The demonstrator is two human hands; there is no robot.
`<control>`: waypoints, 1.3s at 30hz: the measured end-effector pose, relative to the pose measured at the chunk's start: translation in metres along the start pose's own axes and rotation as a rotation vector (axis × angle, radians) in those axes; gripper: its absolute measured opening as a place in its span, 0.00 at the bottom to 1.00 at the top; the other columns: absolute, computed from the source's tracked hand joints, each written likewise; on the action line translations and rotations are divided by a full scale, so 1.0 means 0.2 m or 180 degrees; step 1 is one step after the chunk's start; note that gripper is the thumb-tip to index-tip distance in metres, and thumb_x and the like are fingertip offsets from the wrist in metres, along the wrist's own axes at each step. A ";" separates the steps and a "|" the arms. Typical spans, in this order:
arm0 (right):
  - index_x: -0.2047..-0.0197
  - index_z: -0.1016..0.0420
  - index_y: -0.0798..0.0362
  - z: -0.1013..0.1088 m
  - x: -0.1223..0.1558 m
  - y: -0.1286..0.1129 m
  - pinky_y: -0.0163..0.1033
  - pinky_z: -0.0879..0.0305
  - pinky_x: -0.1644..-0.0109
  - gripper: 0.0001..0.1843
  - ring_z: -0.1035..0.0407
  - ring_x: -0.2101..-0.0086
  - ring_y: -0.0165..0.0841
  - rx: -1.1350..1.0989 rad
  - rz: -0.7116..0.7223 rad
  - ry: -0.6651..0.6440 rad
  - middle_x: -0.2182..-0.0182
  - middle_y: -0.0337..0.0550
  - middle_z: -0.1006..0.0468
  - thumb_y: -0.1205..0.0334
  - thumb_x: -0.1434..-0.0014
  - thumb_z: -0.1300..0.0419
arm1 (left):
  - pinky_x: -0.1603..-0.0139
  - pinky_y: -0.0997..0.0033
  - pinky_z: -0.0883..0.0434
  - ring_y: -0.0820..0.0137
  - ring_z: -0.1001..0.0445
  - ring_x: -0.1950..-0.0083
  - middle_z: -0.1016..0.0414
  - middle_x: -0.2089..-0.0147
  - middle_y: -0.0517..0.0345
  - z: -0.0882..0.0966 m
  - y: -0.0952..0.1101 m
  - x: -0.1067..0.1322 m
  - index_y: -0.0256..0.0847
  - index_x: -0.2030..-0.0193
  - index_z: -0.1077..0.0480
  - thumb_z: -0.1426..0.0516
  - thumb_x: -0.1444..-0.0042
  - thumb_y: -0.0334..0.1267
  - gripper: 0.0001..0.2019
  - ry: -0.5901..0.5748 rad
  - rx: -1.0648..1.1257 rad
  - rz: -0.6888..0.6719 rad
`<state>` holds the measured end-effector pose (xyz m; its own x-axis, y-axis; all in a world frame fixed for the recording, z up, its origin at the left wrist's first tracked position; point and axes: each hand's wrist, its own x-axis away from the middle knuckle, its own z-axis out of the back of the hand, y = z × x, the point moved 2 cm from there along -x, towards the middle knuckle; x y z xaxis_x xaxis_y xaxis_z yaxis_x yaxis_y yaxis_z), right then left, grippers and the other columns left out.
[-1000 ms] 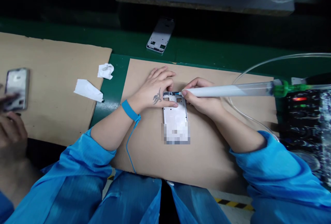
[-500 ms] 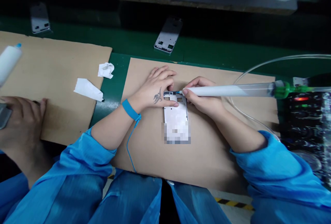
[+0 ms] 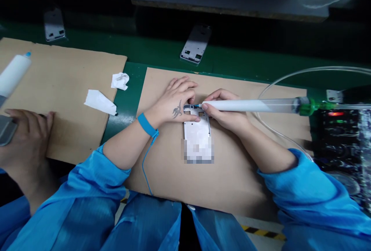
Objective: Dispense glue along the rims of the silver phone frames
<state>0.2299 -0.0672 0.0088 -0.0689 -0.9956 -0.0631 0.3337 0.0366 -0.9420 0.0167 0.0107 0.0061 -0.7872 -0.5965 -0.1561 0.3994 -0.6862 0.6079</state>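
A silver phone frame (image 3: 197,132) lies flat on a sheet of cardboard, its lower end pixelated. My left hand (image 3: 178,102) holds it near the top, thumb across the front and fingers bent at the far edge. A blue wristband with a cord circles my left wrist. In my right hand (image 3: 224,110) is a dispensing syringe (image 3: 246,105) filled with white paste, gripped near its blue tip. It lies almost level, the tip at the frame's top edge beside a small square opening. Whether paste comes out is too small to tell.
Clear tubing (image 3: 278,76) runs from the syringe's green cap (image 3: 307,106). Dark equipment (image 3: 333,135) with a red display stands right. Two more phone frames (image 3: 195,44) (image 3: 54,25) lie behind. At left are paper scraps (image 3: 100,102), a co-worker's hand (image 3: 26,139) and another syringe (image 3: 14,74).
My right hand and the syringe have shifted slightly left along the frame's top edge. My left hand still holds the phone frame. The whole view has tilted a little.
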 end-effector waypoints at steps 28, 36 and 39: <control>0.39 0.29 0.38 0.08 -0.01 0.11 0.40 0.38 0.81 0.33 0.33 0.82 0.33 -0.0421 0.0351 0.0804 0.74 0.34 0.22 0.20 0.28 0.41 | 0.31 0.48 0.23 0.49 0.21 0.35 0.20 0.39 0.40 0.03 -0.13 -0.02 0.42 0.43 0.27 0.43 0.24 0.69 0.29 0.1134 -0.0301 0.0291; 0.39 0.18 0.42 0.05 0.06 0.05 0.49 0.14 0.53 0.35 0.11 0.60 0.45 0.0741 0.1228 -0.0851 0.59 0.46 0.09 0.22 0.29 0.38 | 0.21 0.44 0.30 0.47 0.27 0.25 0.21 0.35 0.40 0.04 -0.13 -0.01 0.41 0.39 0.29 0.48 0.21 0.44 0.14 0.0903 -0.0633 0.0405; 0.33 0.17 0.46 0.13 0.02 0.04 0.51 0.15 0.50 0.31 0.11 0.58 0.48 0.1711 0.0687 -0.0404 0.57 0.49 0.09 0.33 0.26 0.35 | 0.18 0.43 0.32 0.46 0.29 0.23 0.22 0.33 0.39 0.05 -0.14 -0.01 0.39 0.38 0.27 0.46 0.26 0.37 0.14 0.0812 -0.0727 0.0412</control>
<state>0.2578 -0.0723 0.0092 0.1554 -0.9742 -0.1635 0.7594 0.2237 -0.6110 0.0018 0.0345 -0.0016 -0.5923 -0.7494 -0.2959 0.6054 -0.6563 0.4503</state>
